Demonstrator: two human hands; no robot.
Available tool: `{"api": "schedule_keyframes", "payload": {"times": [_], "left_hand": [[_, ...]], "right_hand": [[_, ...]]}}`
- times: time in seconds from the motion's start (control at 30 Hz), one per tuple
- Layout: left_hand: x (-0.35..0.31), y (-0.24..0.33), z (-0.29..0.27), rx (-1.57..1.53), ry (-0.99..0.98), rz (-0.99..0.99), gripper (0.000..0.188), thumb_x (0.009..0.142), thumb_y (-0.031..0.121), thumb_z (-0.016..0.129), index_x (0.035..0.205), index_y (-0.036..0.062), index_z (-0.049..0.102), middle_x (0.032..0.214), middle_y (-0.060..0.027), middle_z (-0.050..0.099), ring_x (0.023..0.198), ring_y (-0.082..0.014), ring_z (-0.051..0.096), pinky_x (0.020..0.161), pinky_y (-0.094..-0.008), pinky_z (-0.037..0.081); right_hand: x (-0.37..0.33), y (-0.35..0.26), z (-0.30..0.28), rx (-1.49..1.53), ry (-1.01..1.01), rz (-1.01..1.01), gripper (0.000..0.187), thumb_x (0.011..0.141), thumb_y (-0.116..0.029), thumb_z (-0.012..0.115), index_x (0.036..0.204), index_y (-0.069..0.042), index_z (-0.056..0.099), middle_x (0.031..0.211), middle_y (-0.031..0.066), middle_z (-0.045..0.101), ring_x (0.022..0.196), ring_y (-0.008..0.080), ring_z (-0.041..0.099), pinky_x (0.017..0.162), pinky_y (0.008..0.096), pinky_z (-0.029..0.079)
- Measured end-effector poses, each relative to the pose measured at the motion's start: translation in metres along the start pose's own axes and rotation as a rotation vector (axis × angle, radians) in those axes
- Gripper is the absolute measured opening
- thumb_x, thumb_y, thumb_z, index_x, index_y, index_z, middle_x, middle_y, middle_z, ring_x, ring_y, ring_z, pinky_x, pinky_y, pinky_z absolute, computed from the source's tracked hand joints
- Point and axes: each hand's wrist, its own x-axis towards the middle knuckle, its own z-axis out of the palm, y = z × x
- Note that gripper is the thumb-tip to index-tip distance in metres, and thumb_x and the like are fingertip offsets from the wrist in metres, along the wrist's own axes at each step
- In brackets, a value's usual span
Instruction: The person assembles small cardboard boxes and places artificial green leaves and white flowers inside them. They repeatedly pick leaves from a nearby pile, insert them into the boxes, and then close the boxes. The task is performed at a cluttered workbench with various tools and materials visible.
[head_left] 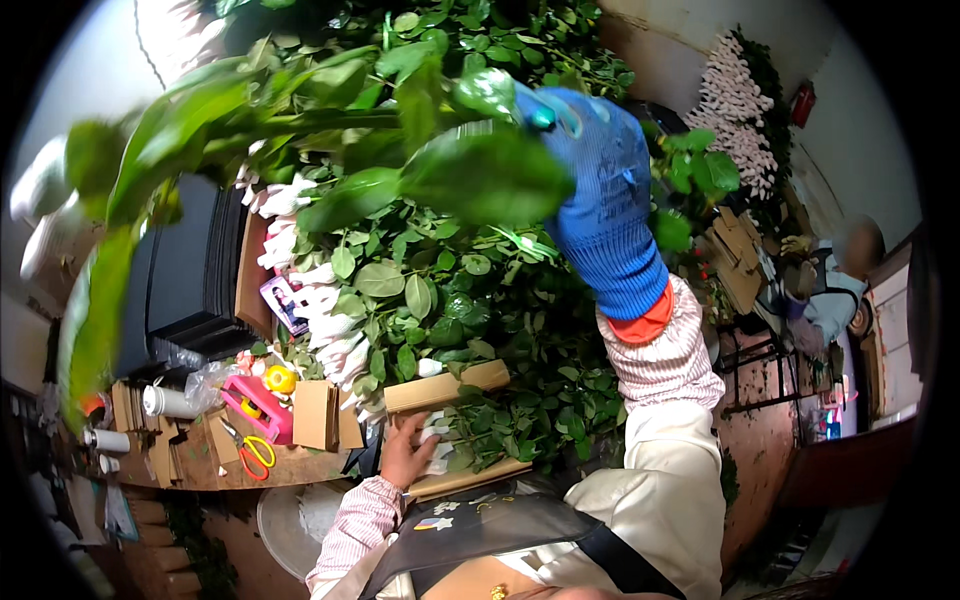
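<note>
My right hand (595, 165), in a blue knit glove, is raised and closed round leafy flower stems (330, 125). The stems reach across to the left, large and blurred in front. White-sleeved buds (45, 190) hang at their far left end. Low in front of me, my bare left hand (402, 452) has its fingers spread against the white-sleeved heads of a leafy bunch (500, 425). That bunch lies between a cardboard strip (450, 387) and another cardboard edge (470, 482) close to my apron.
A large pile of leafy stems (450, 290) fills the middle. On the bench at left are scissors (252, 450), a pink tape dispenser (262, 410), cardboard pieces (316, 415) and a white cup (168, 402). Dark stacked sheets (200, 270) stand behind. Another person (835, 295) is at the right.
</note>
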Motion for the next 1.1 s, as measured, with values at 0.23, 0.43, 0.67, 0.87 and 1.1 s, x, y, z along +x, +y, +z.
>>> {"api": "schedule_keyframes", "payload": {"times": [0.23,0.43,0.67,0.87,1.1], "left_hand": [[-0.004,-0.003,0.001,-0.072,-0.052,-0.12,0.049,0.087,0.02,0.078,0.132,0.0085,0.062,0.118,-0.0181,0.06,0.106,-0.0323,0.062,0.091,-0.0402,0.051],[0.001,-0.003,0.003,-0.08,-0.04,-0.017,0.05,0.09,0.023,0.074,0.136,0.01,0.059,0.126,-0.0219,0.059,0.114,-0.0384,0.06,0.096,-0.0427,0.05],[-0.005,-0.006,0.003,-0.104,-0.02,0.003,0.048,0.092,0.022,0.073,0.135,0.0085,0.058,0.131,-0.0199,0.055,0.117,-0.036,0.059,0.094,-0.0415,0.05],[-0.003,-0.012,0.005,-0.149,-0.032,0.018,0.049,0.092,0.023,0.072,0.136,0.0084,0.058,0.138,-0.0224,0.052,0.127,-0.0415,0.052,0.106,-0.0443,0.044],[-0.002,-0.016,0.008,-0.071,0.019,0.071,0.05,0.09,0.021,0.075,0.136,0.0086,0.059,0.124,-0.0175,0.057,0.109,-0.0334,0.059,0.094,-0.0407,0.051]], "right_hand": [[0.002,0.02,0.168,-0.063,-0.471,0.172,0.068,0.077,-0.007,0.071,0.142,-0.019,0.055,0.12,0.011,0.065,0.11,0.0332,0.061,0.096,0.0443,0.049],[-0.147,0.074,0.294,0.23,-0.539,0.283,0.058,0.09,-0.025,0.065,0.146,-0.017,0.052,0.15,0.0167,0.051,0.138,0.0326,0.049,0.111,0.0431,0.043],[-0.103,-0.004,0.133,0.167,-0.802,0.446,0.034,0.092,-0.039,0.067,0.104,-0.007,0.067,0.1,0.0147,0.07,0.093,0.0344,0.069,0.078,0.0445,0.054],[-0.212,0.039,0.14,-0.134,-0.9,0.399,0.038,0.093,-0.044,0.065,0.118,-0.015,0.066,0.1,0.0171,0.072,0.089,0.04,0.07,0.075,0.048,0.055],[-0.215,0.041,0.111,-0.113,-1.079,0.566,0.041,0.097,-0.053,0.054,0.104,-0.013,0.064,0.096,0.0182,0.073,0.09,0.0407,0.07,0.079,0.0521,0.054]]}}
